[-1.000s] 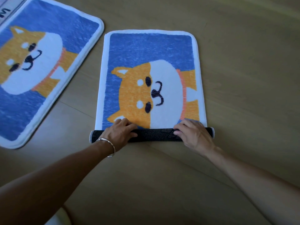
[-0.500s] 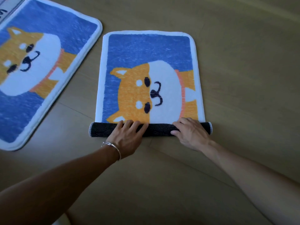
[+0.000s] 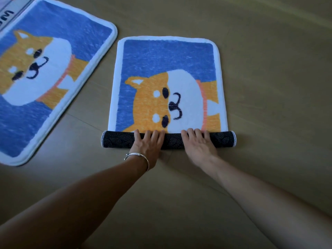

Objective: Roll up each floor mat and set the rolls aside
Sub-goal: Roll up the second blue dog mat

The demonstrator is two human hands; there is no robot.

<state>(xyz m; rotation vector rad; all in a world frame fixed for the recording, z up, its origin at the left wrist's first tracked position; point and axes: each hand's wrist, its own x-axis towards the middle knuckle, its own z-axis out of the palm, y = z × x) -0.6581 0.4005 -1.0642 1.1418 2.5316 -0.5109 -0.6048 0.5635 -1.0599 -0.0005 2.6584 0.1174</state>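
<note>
A blue floor mat [image 3: 167,60] with an orange and white dog lies flat on the wooden floor in front of me. Its near end is wound into a black dotted roll [image 3: 115,140] lying crosswise. My left hand [image 3: 148,142], with a silver bracelet on the wrist, presses on the roll with straight fingers. To its right, my right hand [image 3: 198,141] presses on the roll the same way. The fingertips of both reach the roll's far edge. A second mat [image 3: 53,42] with the same dog lies flat at the left.
A third mat [image 3: 8,15] with black lettering shows at the top left corner, partly cut off. Bare wooden floor [image 3: 269,87] stretches to the right of the mat and towards me.
The roll has travelled away from me over the dog's face and grown thicker. Both hands went from curled over the roll to flat with straight fingers.
</note>
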